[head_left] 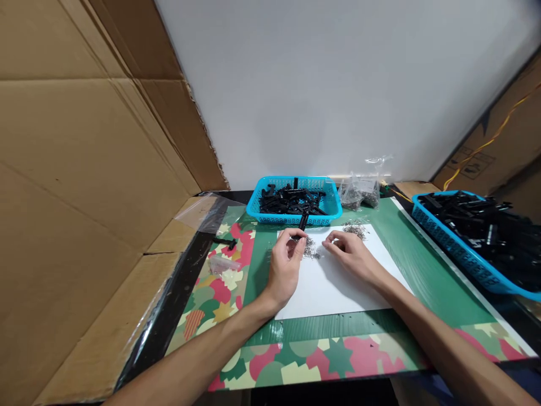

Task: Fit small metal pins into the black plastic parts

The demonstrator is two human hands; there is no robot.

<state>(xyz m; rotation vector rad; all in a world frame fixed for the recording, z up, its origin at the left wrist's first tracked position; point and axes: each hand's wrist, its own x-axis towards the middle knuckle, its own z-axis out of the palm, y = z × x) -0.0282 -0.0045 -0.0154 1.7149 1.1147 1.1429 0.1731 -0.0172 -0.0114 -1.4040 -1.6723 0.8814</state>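
My left hand (pixel 287 256) is closed around a slim black plastic part (pixel 302 221) that sticks up toward the far basket. My right hand (pixel 349 252) rests on the white sheet (pixel 333 287) with its fingertips pinched beside a small pile of tiny metal pieces (pixel 311 250). What the right fingers hold, if anything, is too small to make out. A second little pile of metal pieces (pixel 355 228) lies at the sheet's far edge.
A blue basket (pixel 270 217) of black parts stands behind the sheet. Another blue basket (pixel 456 251) of black parts sits at the right. Clear bags (pixel 359 192) of small metal pieces lie at the back. A loose black part (pixel 226 242) lies left. Cardboard walls (pixel 84 169) close off the left.
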